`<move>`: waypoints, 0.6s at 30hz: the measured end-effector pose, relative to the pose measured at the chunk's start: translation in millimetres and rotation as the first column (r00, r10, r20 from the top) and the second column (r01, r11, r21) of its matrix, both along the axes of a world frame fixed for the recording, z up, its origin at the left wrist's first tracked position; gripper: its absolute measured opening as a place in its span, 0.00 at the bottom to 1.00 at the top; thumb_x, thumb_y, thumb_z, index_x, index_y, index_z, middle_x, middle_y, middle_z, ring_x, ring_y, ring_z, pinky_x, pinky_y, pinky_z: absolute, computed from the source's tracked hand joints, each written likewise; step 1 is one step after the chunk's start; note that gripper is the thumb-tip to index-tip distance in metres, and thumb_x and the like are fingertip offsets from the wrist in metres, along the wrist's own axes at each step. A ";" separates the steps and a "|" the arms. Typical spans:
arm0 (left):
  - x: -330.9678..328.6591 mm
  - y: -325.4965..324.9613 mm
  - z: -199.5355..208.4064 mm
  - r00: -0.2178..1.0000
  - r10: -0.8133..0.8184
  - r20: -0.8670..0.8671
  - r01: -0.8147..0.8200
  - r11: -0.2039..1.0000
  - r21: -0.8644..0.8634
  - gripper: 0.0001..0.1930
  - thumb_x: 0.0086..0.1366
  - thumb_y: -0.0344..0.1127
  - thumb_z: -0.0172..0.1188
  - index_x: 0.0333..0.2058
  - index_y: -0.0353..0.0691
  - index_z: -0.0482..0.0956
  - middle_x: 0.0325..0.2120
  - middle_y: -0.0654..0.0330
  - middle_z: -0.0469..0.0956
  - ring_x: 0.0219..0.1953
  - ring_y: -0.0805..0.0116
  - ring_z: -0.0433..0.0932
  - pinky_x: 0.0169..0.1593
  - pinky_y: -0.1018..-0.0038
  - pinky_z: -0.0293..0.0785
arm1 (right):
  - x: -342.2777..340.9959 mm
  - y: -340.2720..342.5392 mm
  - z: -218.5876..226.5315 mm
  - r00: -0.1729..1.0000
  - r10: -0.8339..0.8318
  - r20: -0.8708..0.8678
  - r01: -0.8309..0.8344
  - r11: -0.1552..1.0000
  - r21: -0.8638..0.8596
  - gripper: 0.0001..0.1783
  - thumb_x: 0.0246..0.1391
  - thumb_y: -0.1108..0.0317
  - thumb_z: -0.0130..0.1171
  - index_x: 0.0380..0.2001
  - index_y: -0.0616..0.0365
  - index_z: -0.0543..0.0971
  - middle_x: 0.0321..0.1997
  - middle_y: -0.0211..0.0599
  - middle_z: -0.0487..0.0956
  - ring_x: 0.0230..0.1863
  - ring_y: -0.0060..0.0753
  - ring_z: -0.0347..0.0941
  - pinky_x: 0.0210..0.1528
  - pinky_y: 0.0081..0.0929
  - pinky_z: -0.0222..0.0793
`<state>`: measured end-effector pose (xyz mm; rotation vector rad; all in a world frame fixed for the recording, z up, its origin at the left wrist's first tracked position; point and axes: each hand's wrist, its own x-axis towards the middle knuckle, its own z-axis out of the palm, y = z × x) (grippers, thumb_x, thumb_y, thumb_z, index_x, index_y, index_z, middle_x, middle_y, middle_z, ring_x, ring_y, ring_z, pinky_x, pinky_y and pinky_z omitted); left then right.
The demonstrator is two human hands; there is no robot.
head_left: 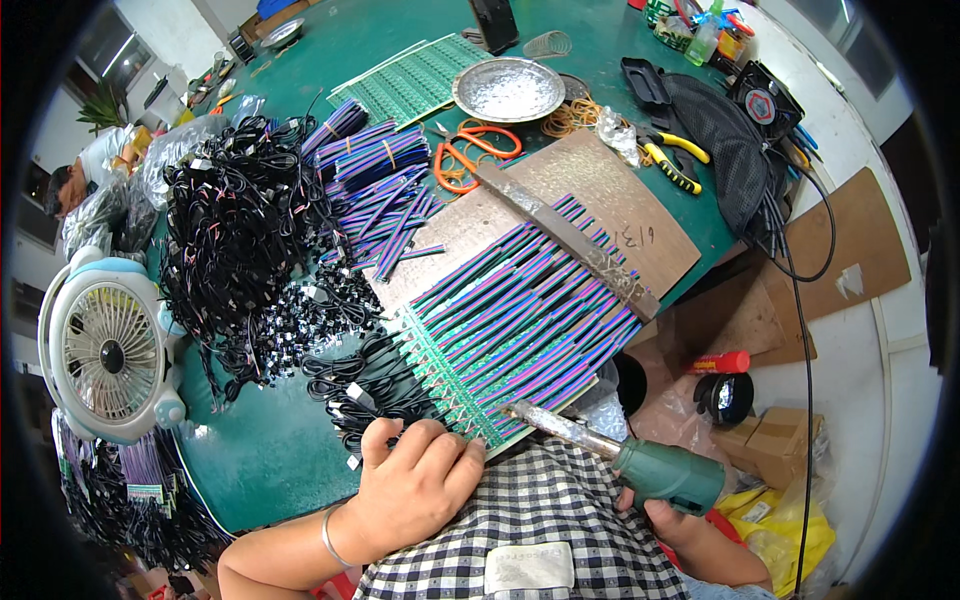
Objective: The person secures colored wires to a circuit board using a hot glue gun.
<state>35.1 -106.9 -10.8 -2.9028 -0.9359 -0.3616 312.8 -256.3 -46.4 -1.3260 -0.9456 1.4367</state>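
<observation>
My right hand (pixel 668 520) grips a green-handled soldering iron (pixel 670 475), whose metal shaft slants up left so that its tip is over the near corner of a green circuit board panel (pixel 432 375). Rows of striped ribbon wires (pixel 520 310) in purple, blue and black lie across the panel. Curled at the panel's near corner is my left hand (pixel 410 490), its index finger bent down and the thumb hidden; what it pinches does not show. Black cables (pixel 365 385) with metal plugs run along the panel's left edge. A metal bar (pixel 570 240) lies across the wires' far ends.
A big heap of black cables (pixel 240 220) and bundled ribbon wires (pixel 370 160) lie on the left. Beyond the brown board (pixel 640 190) are orange-handled scissors (pixel 455 165), a metal dish (pixel 508 90) and yellow pliers (pixel 675 160). A white fan (pixel 110 345) stands far left; a black cord (pixel 800 400) hangs at right.
</observation>
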 end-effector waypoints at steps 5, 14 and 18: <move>-8.8 2.4 0.6 0.989 0.027 0.144 0.002 0.980 -0.200 0.18 0.46 0.35 0.66 0.39 0.51 0.81 0.31 0.71 0.74 0.39 0.70 0.74 0.50 0.59 0.56 | -2.8 3.7 3.6 0.997 -0.023 0.073 0.022 1.000 0.009 0.33 0.61 0.49 0.55 0.53 0.71 0.70 0.36 0.46 0.80 0.31 0.31 0.76 0.37 0.27 0.74; -6.7 18.2 -5.5 0.990 -0.065 0.126 0.078 0.991 -0.104 0.20 0.50 0.35 0.62 0.45 0.43 0.81 0.44 0.59 0.78 0.48 0.58 0.77 0.50 0.63 0.74 | -12.8 10.9 -0.9 0.979 -0.165 -0.116 0.185 0.964 0.189 0.29 0.60 0.60 0.57 0.56 0.72 0.67 0.49 0.53 0.77 0.30 0.32 0.77 0.37 0.29 0.76; -7.0 28.9 11.7 0.975 -0.174 0.137 0.176 0.984 -0.003 0.19 0.53 0.35 0.59 0.45 0.40 0.81 0.41 0.58 0.80 0.44 0.60 0.79 0.47 0.67 0.76 | -4.0 7.1 -6.0 0.979 -0.200 -0.045 0.205 0.961 0.188 0.32 0.62 0.55 0.54 0.57 0.73 0.65 0.49 0.56 0.77 0.29 0.34 0.78 0.34 0.30 0.77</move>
